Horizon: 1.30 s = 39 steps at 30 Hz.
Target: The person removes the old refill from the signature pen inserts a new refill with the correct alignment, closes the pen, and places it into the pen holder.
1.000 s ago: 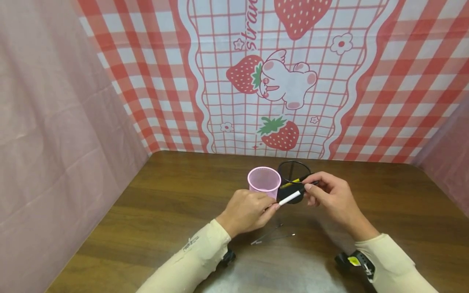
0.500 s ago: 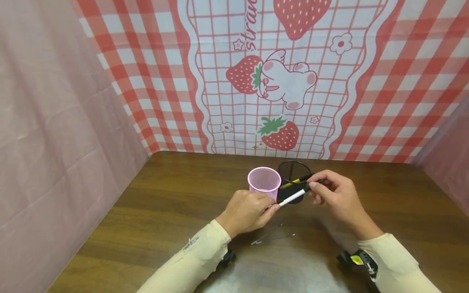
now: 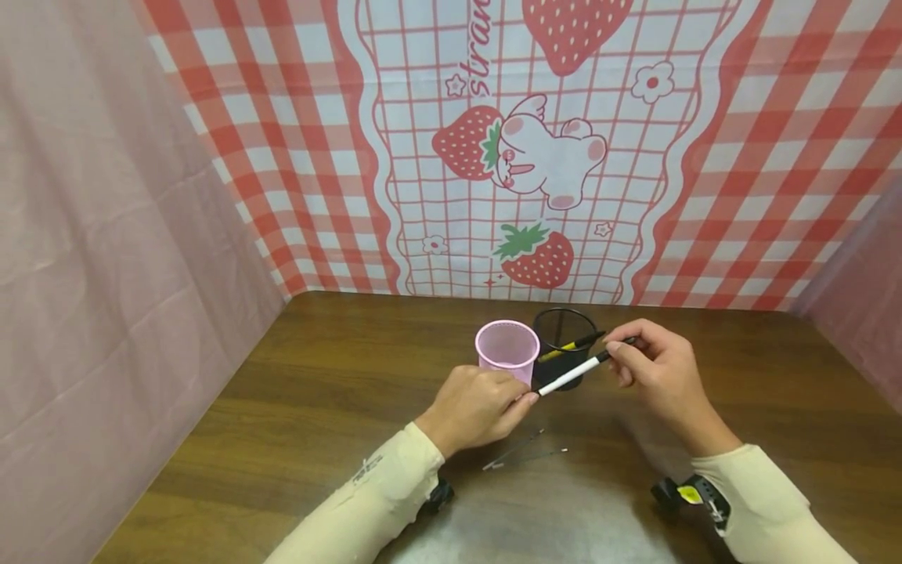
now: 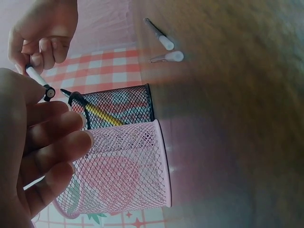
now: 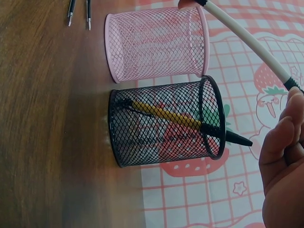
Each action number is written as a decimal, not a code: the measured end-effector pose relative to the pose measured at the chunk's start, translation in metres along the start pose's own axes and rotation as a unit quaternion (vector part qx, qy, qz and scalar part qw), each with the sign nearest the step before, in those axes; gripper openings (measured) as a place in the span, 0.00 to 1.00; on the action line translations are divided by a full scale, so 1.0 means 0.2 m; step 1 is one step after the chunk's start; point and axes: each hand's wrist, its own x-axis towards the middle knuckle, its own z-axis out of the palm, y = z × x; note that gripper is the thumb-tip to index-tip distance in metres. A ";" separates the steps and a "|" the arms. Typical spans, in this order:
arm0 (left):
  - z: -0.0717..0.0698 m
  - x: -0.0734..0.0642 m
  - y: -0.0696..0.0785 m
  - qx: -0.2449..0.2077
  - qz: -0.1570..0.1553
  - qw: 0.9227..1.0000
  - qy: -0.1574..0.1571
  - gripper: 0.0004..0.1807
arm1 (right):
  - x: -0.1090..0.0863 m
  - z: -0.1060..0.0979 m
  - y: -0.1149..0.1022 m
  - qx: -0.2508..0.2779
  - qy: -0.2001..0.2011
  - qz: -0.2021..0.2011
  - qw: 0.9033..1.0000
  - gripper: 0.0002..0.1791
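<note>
A white pen [image 3: 569, 376] with black ends slants between both hands. My left hand [image 3: 478, 403] pinches its lower end between thumb and forefinger; in the left wrist view its other fingers [image 4: 54, 142] are loosely bent. My right hand [image 3: 658, 380] pinches the black upper end. Behind the left hand stands a pink mesh pen cup [image 3: 507, 345], partly hidden by it. Beside that, a black mesh pen cup [image 5: 166, 142] holds a yellow pen [image 5: 166, 114] with a black end sticking past the rim.
Two thin pen refills [image 3: 517, 453] lie on the brown wooden table [image 3: 338, 392] in front of the cups. A strawberry-print cloth [image 3: 521, 157] hangs behind the table, and a pale pink curtain [image 3: 127, 274] is at its left.
My right hand has moved right and slightly up with the pen. More of the white barrel now shows beyond the left fingers. The left hand, cups and refills have stayed in place.
</note>
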 end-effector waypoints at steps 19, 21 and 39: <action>0.01 0.00 0.01 0.001 0.000 1.000 -0.010 0.16 | 0.01 -0.02 -0.01 0.049 0.059 0.002 0.997 0.03; 0.01 0.00 0.00 0.002 0.000 1.000 -0.011 0.16 | 0.01 -0.02 -0.01 0.055 0.064 0.003 0.996 0.02; 0.00 0.00 0.01 -0.001 0.007 1.000 -0.007 0.15 | 0.02 -0.04 0.01 0.002 0.122 0.039 0.992 0.05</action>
